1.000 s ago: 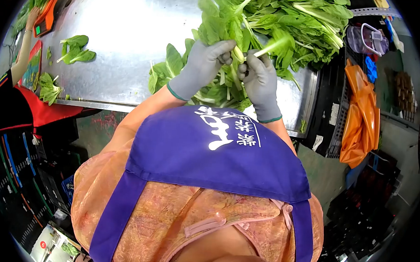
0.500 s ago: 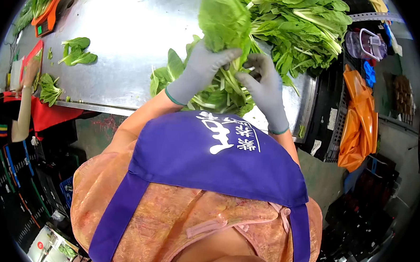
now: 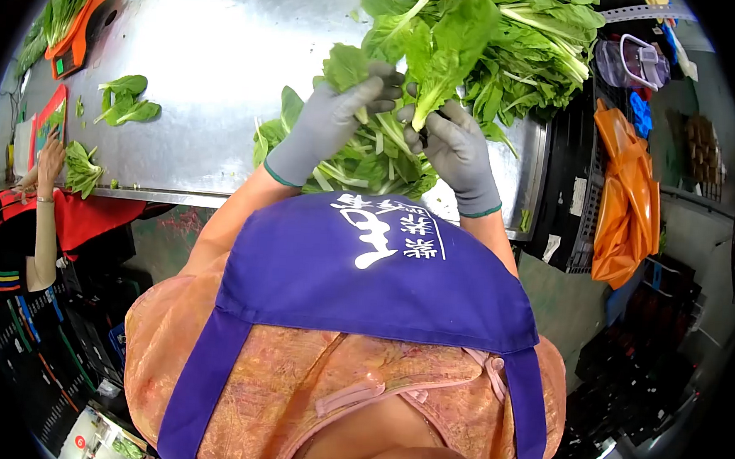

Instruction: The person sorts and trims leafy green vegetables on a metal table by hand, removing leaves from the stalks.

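Both my hands wear grey gloves with green cuffs. My left hand [image 3: 333,121] is closed on a loose green leaf [image 3: 345,67]. Its fingertips come near the root end of a head of leafy greens [image 3: 453,47], which my right hand [image 3: 461,151] grips at the pale stem base. That head stands with its leaves pointing away from me. Below and between the hands lies a heap of loose leaves and stems [image 3: 379,159] on the metal table [image 3: 219,47]. Beyond my right hand, a large pile of leafy greens [image 3: 535,47] covers the table's far right corner.
Small leaf clumps [image 3: 129,101] lie on the left. An orange scale [image 3: 82,36] with greens stands at far left, near a co-worker's hand [image 3: 51,155]. To the right are a black crate [image 3: 564,198], an orange plastic bag [image 3: 623,197] and a clear jug [image 3: 634,62].
My hands have moved apart, and a leaf is now separate in my left hand. The head has tilted right, its base now in my right fingers. The co-worker's hand has shifted slightly.
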Motion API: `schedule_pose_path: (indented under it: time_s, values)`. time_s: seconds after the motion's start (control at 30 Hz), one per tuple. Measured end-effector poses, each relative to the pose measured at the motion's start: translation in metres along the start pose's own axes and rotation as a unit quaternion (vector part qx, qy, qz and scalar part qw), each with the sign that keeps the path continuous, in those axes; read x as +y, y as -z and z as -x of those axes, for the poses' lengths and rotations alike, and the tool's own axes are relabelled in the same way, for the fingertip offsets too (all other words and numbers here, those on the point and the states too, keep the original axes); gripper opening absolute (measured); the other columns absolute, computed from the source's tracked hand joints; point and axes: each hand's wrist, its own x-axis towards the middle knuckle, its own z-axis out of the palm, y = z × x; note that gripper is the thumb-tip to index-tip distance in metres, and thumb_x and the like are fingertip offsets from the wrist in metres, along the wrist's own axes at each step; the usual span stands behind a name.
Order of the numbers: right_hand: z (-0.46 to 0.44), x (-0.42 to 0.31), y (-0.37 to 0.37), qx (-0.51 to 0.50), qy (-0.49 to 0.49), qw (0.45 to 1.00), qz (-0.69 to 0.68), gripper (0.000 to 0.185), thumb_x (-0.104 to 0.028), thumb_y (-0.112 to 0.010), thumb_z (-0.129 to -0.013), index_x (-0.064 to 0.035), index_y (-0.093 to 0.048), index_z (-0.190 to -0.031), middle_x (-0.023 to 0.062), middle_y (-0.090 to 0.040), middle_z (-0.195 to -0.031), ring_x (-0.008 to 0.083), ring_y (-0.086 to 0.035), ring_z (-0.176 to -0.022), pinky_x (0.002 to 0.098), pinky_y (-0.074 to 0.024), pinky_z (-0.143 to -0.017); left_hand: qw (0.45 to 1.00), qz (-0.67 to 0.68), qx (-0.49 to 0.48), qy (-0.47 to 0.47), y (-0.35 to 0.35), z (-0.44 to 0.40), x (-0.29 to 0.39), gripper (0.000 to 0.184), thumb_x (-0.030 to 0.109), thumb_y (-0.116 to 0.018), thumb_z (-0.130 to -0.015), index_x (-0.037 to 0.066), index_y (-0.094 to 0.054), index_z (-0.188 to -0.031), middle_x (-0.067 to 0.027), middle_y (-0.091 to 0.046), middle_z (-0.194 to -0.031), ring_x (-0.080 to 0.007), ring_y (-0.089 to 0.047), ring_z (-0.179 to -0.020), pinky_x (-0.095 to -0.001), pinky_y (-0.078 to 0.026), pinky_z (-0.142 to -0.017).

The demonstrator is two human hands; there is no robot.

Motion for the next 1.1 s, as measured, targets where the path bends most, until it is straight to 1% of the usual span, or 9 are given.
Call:
schedule_pose_path:
  time_s: [0.07, 0.17, 0.27, 0.37, 0.47, 0.57, 0.63, 0.8, 1.1]
  values:
    - [-0.002, 0.003, 0.001, -0.028, -0.003, 1.0, 0.011, 0.042, -0.02, -0.055, -0.097, 0.0018, -0.051, -0.132, 0.0113, -0.068, -0.111, 0.0163, -0.059, -0.085, 0.0284, -0.0444, -0.073, 0.999, 0.018, -0.05, 0.002, 0.001, -0.002, -0.003, 0.053, 0.028, -0.058, -0.099, -0.008, -0.047, -0.136, -0.0148, -0.061, -0.125, -0.0218, -0.064, -0.11, -0.0332, -0.051, -0.096]
    - [-0.002, 0.008, 0.005, -0.047, -0.026, 0.998, 0.045, 0.042, -0.019, -0.053, -0.098, 0.0014, -0.05, -0.135, 0.0107, -0.067, -0.114, 0.0159, -0.06, -0.087, 0.0287, -0.0462, -0.075, 0.999, 0.035, -0.002, 0.009, -0.01, -0.001, -0.003, 0.046, 0.027, -0.061, -0.098, -0.008, -0.054, -0.127, -0.0141, -0.067, -0.111, -0.021, -0.068, -0.097, -0.0314, -0.055, -0.086]
    - [-0.004, 0.009, 0.009, -0.073, -0.047, 0.983, 0.162, 0.039, -0.017, -0.05, -0.098, 0.0012, -0.051, -0.133, 0.0104, -0.067, -0.114, 0.0144, -0.061, -0.089, 0.0278, -0.0494, -0.077, 0.985, 0.004, -0.101, 0.139, 0.003, -0.003, 0.0, 0.03, 0.022, -0.059, -0.099, -0.001, -0.059, -0.119, -0.0064, -0.065, -0.098, -0.0123, -0.06, -0.08, -0.0299, -0.051, -0.069]
    - [-0.004, 0.011, 0.002, -0.073, -0.047, 0.986, 0.141, 0.038, -0.018, -0.049, -0.099, 0.0009, -0.052, -0.132, 0.0094, -0.068, -0.11, 0.0142, -0.062, -0.088, 0.0269, -0.05, -0.076, 0.99, 0.021, -0.088, 0.109, -0.004, 0.001, 0.0, 0.024, 0.021, -0.06, -0.098, 0.001, -0.061, -0.111, -0.0036, -0.063, -0.088, -0.0105, -0.054, -0.069, -0.0289, -0.047, -0.059]
    - [-0.008, 0.011, 0.006, -0.087, -0.06, 0.982, 0.158, 0.037, -0.019, -0.05, -0.098, 0.0, -0.054, -0.13, 0.0074, -0.068, -0.106, 0.0137, -0.063, -0.081, 0.0268, -0.0506, -0.073, 0.992, 0.022, -0.076, 0.094, 0.001, -0.001, -0.007, 0.029, 0.021, -0.065, -0.094, -0.003, -0.064, -0.109, -0.0093, -0.067, -0.077, -0.0179, -0.066, -0.062, -0.0283, -0.053, -0.06]
    - [-0.012, 0.005, -0.004, 0.014, -0.124, 0.956, 0.264, 0.031, -0.019, -0.055, -0.096, 0.0006, -0.061, -0.12, 0.0061, -0.068, -0.097, 0.0127, -0.063, -0.075, 0.0266, -0.0507, -0.069, 0.977, -0.182, -0.089, -0.06, 0.01, -0.001, -0.014, 0.027, 0.018, -0.068, -0.091, -0.002, -0.064, -0.109, -0.0092, -0.068, -0.082, -0.0168, -0.067, -0.068, -0.0279, -0.053, -0.063]
    - [-0.012, 0.008, 0.0, 0.055, -0.023, 0.926, 0.373, 0.025, -0.016, -0.06, -0.093, 0.0011, -0.064, -0.11, 0.0061, -0.068, -0.091, 0.0117, -0.063, -0.073, 0.0267, -0.0503, -0.066, 0.964, -0.222, -0.05, -0.136, 0.006, -0.004, -0.013, 0.027, 0.015, -0.069, -0.089, -0.001, -0.064, -0.109, -0.0089, -0.069, -0.087, -0.0161, -0.067, -0.074, -0.0275, -0.053, -0.067]
    - [-0.012, -0.003, -0.001, 0.156, 0.202, 0.876, 0.41, 0.019, -0.008, -0.069, -0.084, 0.0012, -0.066, -0.1, 0.0072, -0.067, -0.085, 0.0118, -0.061, -0.072, 0.027, -0.0492, -0.066, 0.992, -0.12, -0.009, 0.042, -0.002, -0.003, 0.004, 0.035, 0.011, -0.072, -0.085, 0.0, -0.06, -0.117, -0.0079, -0.069, -0.098, -0.0152, -0.065, -0.087, -0.0282, -0.052, -0.076]
    - [-0.024, -0.026, -0.014, 0.107, 0.235, 0.783, 0.566, 0.019, -0.007, -0.069, -0.08, -0.0025, -0.066, -0.098, 0.0116, -0.064, -0.09, 0.0242, -0.063, -0.078, 0.0326, -0.0497, -0.07, 0.978, -0.2, 0.003, 0.057, -0.004, -0.003, 0.002, 0.047, 0.013, -0.076, -0.084, 0.0, -0.056, -0.125, -0.0063, -0.068, -0.11, -0.0135, -0.062, -0.097, -0.0287, -0.05, -0.086]
